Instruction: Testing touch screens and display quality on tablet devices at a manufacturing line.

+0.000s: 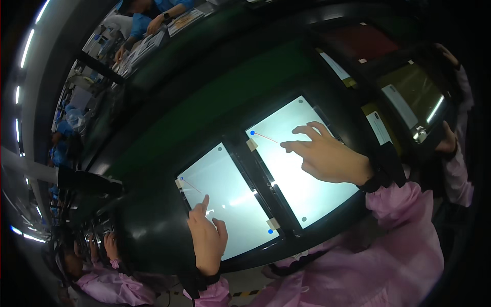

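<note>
Left hand: the left hand (207, 240) has its index finger stretched out and the others loosely curled, nothing in its grip; can't tell if the tip actually touches.
Right hand: the right hand (332, 156) is loosely spread, fingers bent, also holding nothing; contact is hard to call here too.
Screens: two lit panels side by side on the dark desk (146, 235), the left screen (227, 184) under the left hand, the right screen (307, 192) under the right.
Blocked bits: the right hand hides a good chunk of its screen, and the left one covers a lower-left patch of the other.
Tape: a beige tab (274, 224) sits on the left screen's lower right edge, another beige piece (252, 145) on the right screen's left edge.
Off to the right: a dark glossy panel (419, 94) with glare, plus a neighbour's hand (447, 138) by it.
Upper left: somebody in a blue top (174, 6), hands on papers.
Lower left: a pink sleeve (117, 287).
</note>
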{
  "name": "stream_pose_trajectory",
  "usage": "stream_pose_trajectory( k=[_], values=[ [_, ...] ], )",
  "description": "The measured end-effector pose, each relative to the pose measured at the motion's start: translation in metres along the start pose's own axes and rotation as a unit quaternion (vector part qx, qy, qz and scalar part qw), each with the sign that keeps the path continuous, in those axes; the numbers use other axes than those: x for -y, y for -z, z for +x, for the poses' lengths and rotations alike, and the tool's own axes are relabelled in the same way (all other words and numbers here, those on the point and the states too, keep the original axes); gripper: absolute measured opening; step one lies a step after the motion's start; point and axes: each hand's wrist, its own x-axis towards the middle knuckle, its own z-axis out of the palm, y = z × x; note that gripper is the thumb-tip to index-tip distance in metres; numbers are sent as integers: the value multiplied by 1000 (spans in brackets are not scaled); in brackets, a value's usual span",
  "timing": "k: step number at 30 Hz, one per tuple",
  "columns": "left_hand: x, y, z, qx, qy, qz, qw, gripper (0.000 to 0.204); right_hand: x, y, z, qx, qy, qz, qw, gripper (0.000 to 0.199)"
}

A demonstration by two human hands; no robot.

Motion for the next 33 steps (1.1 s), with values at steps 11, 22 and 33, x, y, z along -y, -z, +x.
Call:
stream_pose_trajectory(
  k=[11,22,33],
  values=[
    [-62,-10,-57,63,-16,-57,996,46,5,9,-65,-22,-23,0,999,44],
    [-89,-22,-82,91,-23,-85,992,61,7,13,-121,13,-77,-3,997,53],
    [-84,-25,-85,85,-12,-89,992,62,13,21,-151,7,-109,-10,994,52]
  ],
)
